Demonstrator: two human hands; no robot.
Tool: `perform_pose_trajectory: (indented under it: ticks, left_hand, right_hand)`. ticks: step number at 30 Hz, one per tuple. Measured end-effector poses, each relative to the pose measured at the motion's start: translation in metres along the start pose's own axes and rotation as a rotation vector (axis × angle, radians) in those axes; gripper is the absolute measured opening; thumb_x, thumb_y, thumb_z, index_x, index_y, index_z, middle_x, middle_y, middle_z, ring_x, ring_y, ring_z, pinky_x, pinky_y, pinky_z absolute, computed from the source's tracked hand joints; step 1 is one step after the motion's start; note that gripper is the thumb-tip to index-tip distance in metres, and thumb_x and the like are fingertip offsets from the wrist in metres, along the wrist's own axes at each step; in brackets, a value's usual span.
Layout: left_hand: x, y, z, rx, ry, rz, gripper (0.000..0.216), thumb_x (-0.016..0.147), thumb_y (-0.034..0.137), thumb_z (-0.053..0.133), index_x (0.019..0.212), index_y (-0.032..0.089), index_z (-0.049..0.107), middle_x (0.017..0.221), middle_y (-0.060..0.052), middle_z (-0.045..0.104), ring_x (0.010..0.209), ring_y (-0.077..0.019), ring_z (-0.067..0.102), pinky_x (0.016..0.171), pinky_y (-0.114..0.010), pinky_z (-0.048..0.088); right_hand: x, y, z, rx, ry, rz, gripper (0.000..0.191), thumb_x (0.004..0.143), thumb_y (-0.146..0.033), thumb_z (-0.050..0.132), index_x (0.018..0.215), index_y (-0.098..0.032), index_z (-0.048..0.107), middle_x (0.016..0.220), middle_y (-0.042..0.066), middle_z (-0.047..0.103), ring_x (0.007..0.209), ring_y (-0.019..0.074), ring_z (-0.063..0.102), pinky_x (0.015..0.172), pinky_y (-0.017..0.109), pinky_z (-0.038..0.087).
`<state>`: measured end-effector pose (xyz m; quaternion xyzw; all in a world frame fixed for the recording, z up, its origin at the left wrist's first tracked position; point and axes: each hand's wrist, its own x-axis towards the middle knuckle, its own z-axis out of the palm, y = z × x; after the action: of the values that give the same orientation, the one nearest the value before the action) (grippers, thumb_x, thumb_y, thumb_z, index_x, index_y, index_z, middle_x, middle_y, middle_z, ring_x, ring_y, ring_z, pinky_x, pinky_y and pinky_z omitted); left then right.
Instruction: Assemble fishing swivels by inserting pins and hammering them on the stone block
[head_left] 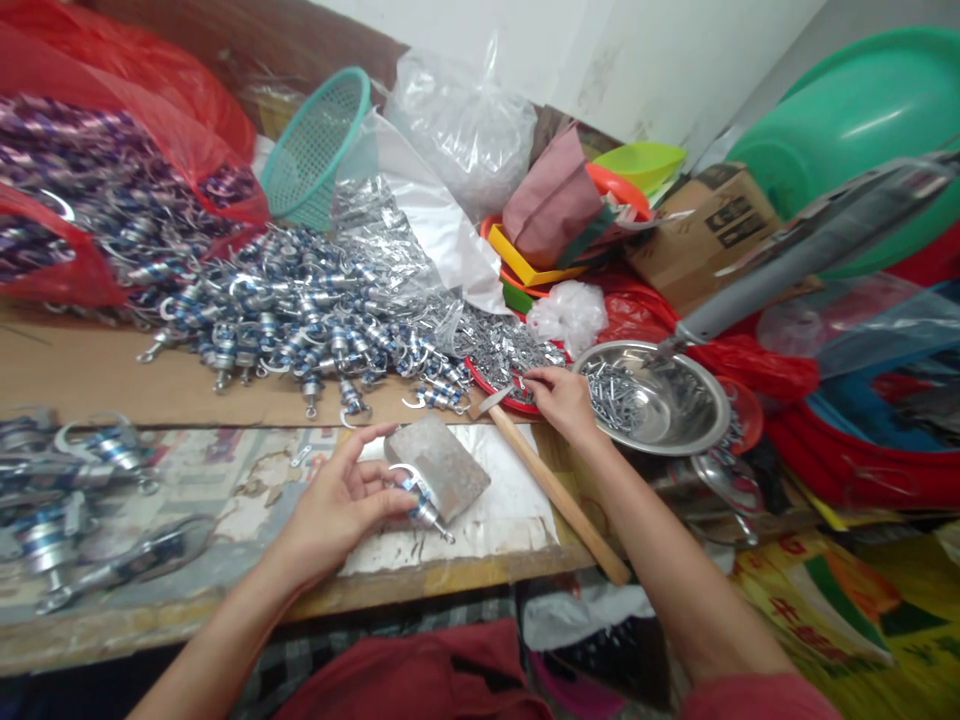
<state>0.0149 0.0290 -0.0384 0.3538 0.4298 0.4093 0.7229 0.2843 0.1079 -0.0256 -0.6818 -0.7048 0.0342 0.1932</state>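
My left hand (358, 497) pinches a small blue-and-silver metal hook fitting (421, 500) between thumb and fingers. It is held beside a grey metal block (439, 468) resting on a white sheet (517, 490). At the edge of a red tray (480, 378) heaped with small metal pieces (510, 345), my right hand (559, 400) has thumb and fingertips pressed together. Whatever is between them is too small to make out. Below that hand lies a hammer (551, 485), its wooden handle slanting toward the table's front edge.
Many hook fittings (300, 310) lie piled behind the block, more at the left (82, 500). A steel bowl (652, 400) of pins stands right, with a grey tool shaft (795, 250) slanting above it. Red bags (225, 110), a teal basket (319, 150) and a cardboard box (705, 235) line the back.
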Motion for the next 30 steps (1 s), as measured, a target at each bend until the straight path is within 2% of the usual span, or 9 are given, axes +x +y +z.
perform_pose_trajectory:
  ticks: [3,4,8,12,17,20,23,25,30]
  left_hand:
    - [-0.001,0.0,0.002,0.0,0.018,-0.006,0.072,0.055,0.011,0.075,0.116,0.024,0.039,0.064,0.005,0.063,0.06,-0.0154,0.063,0.061,-0.036,0.056]
    - [-0.001,0.0,0.003,0.001,0.03,-0.009,0.073,0.055,0.011,0.076,0.116,0.023,0.039,0.064,0.004,0.063,0.059,-0.0156,0.063,0.06,-0.036,0.057]
    - [-0.003,0.002,0.007,0.0,0.085,-0.01,0.075,0.052,0.014,0.077,0.117,0.021,0.039,0.063,0.004,0.064,0.057,-0.0152,0.063,0.057,-0.032,0.056]
    - [-0.003,0.001,0.005,0.014,0.073,0.018,0.077,0.053,0.013,0.076,0.12,0.02,0.039,0.062,0.004,0.065,0.058,-0.0131,0.062,0.06,-0.028,0.054]
    - [-0.002,0.001,0.003,0.034,0.048,0.032,0.078,0.053,0.012,0.075,0.121,0.019,0.038,0.061,0.006,0.063,0.058,-0.013,0.062,0.059,-0.026,0.052]
    - [-0.003,0.002,0.004,0.024,0.047,0.033,0.078,0.053,0.012,0.074,0.121,0.018,0.038,0.061,0.005,0.063,0.057,-0.0129,0.061,0.059,-0.026,0.052]
    - [-0.003,0.002,0.004,0.025,0.053,0.031,0.078,0.053,0.012,0.075,0.121,0.019,0.038,0.063,0.004,0.064,0.058,-0.0137,0.062,0.061,-0.028,0.052]
    - [-0.003,0.002,0.004,0.02,0.054,0.028,0.077,0.052,0.013,0.075,0.12,0.019,0.039,0.063,0.004,0.064,0.058,-0.0141,0.062,0.061,-0.028,0.053]
    - [-0.002,0.001,0.003,0.004,0.044,0.031,0.075,0.053,0.012,0.076,0.119,0.019,0.04,0.063,0.003,0.067,0.058,-0.0128,0.063,0.06,-0.024,0.052]
  right_hand:
    - [-0.036,-0.039,-0.008,0.148,-0.018,-0.111,0.02,0.084,-0.023,0.05,0.091,-0.019,0.067,0.09,0.002,0.069,0.08,0.0117,0.063,0.074,0.021,0.047]
    - [-0.048,-0.053,-0.011,0.279,-0.045,-0.227,0.016,0.083,-0.022,0.052,0.086,-0.018,0.068,0.086,0.002,0.069,0.078,0.0121,0.062,0.073,0.022,0.047]
    - [-0.071,-0.094,-0.019,0.345,-0.271,-0.488,0.01,0.08,-0.016,0.057,0.079,-0.016,0.066,0.072,0.002,0.064,0.069,0.0124,0.057,0.067,0.023,0.043]
    - [-0.063,-0.106,-0.018,0.316,-0.417,-0.494,0.011,0.079,-0.013,0.058,0.081,-0.015,0.069,0.073,0.003,0.065,0.071,0.0125,0.056,0.066,0.022,0.04]
    - [-0.06,-0.115,-0.002,0.353,-0.383,-0.394,0.016,0.078,-0.017,0.058,0.087,-0.019,0.071,0.072,0.003,0.065,0.069,0.0131,0.056,0.062,0.022,0.039]
    - [-0.06,-0.118,-0.001,0.479,-0.399,-0.252,0.014,0.075,-0.014,0.06,0.081,-0.017,0.072,0.07,0.002,0.066,0.065,0.0127,0.057,0.06,0.022,0.04]
    - [-0.058,-0.117,-0.005,0.664,-0.529,-0.073,0.013,0.073,-0.01,0.06,0.077,-0.015,0.072,0.069,0.002,0.068,0.061,0.0116,0.058,0.056,0.02,0.042]
    - [-0.058,-0.115,-0.006,0.66,-0.534,-0.102,0.013,0.072,-0.012,0.062,0.077,-0.016,0.072,0.068,0.002,0.068,0.061,0.0116,0.058,0.056,0.021,0.042]
    - [-0.066,-0.11,0.009,0.477,-0.344,-0.314,0.017,0.075,-0.027,0.063,0.089,-0.024,0.072,0.063,0.001,0.063,0.06,0.0113,0.055,0.057,0.021,0.038]
